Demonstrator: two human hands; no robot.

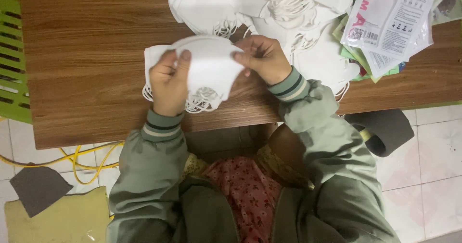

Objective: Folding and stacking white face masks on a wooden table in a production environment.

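A stack of flat packets [390,19] lies at the far right corner of the worktop [86,55], well to the right of the hands. The top packet is a glossy white rectangular pouch, tilted, with red lettering along its upper edge, a faint pink panel on its left half, small black pictograms on the right, and a black barcode block [363,33] near its lower left corner. Beneath it, similar white pouches fan out, and green-edged packets [358,55] peek from under their left side.
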